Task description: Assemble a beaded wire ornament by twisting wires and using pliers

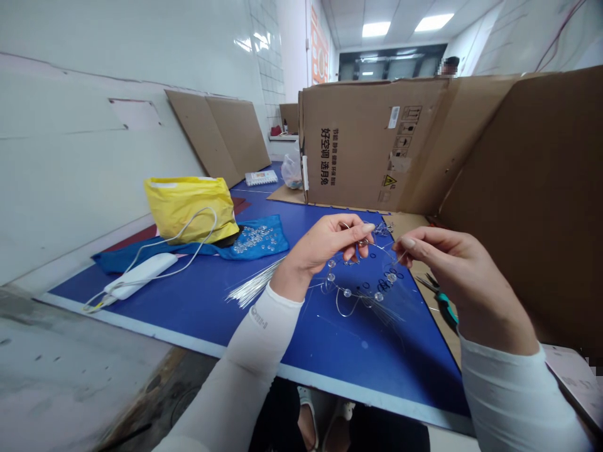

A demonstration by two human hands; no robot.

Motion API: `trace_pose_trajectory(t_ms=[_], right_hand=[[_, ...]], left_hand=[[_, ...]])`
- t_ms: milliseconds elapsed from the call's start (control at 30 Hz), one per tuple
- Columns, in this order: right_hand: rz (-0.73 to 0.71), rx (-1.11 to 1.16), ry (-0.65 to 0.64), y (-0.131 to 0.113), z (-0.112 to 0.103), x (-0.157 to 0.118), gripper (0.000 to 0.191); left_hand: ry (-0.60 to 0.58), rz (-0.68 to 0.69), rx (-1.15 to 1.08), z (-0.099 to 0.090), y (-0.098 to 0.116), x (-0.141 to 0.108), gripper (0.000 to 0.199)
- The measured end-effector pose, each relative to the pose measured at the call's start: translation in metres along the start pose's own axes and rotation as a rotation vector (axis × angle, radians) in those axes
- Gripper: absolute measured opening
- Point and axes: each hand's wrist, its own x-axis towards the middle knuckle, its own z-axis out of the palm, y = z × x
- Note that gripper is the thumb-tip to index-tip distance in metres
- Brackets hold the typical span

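Note:
Between my hands hangs a loop of thin wire strung with clear beads [347, 293], above the blue tabletop [301, 342]. My left hand [336, 238] pinches the beaded wire near a bead, thumb against the fingers. My right hand [436, 251] pinches a thin wire end between thumb and forefinger, to the right of the loop. Under the loop lie several small dark rings [385, 285]. A bundle of straight silvery wires [254, 285] lies left of my left wrist. Beyond my fingers is a small heap of metal pieces [384, 229], too small to name.
Loose clear beads [257, 238] lie on a blue cloth [277, 229] beside a yellow bag [188, 207]. A white power strip [141, 276] with its cord sits at the left. Teal-handled pliers [445, 307] lie right. Large cardboard [367, 144] walls the back and right.

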Motion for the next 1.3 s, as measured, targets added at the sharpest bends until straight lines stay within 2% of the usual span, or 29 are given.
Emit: trace_pose_trajectory(t_ms=[400, 1300], right_hand=[[0.0, -0.034, 0.055, -0.0018, 0.0034, -0.0022, 0.03], [0.03, -0.006, 0.05, 0.002, 0.0025, -0.0017, 0.028]], left_hand=[[0.007, -0.028, -0.001, 0.0009, -0.0011, 0.0011, 0.04], [-0.015, 0.004, -0.027, 0.0002, -0.0022, 0.0004, 0.036]])
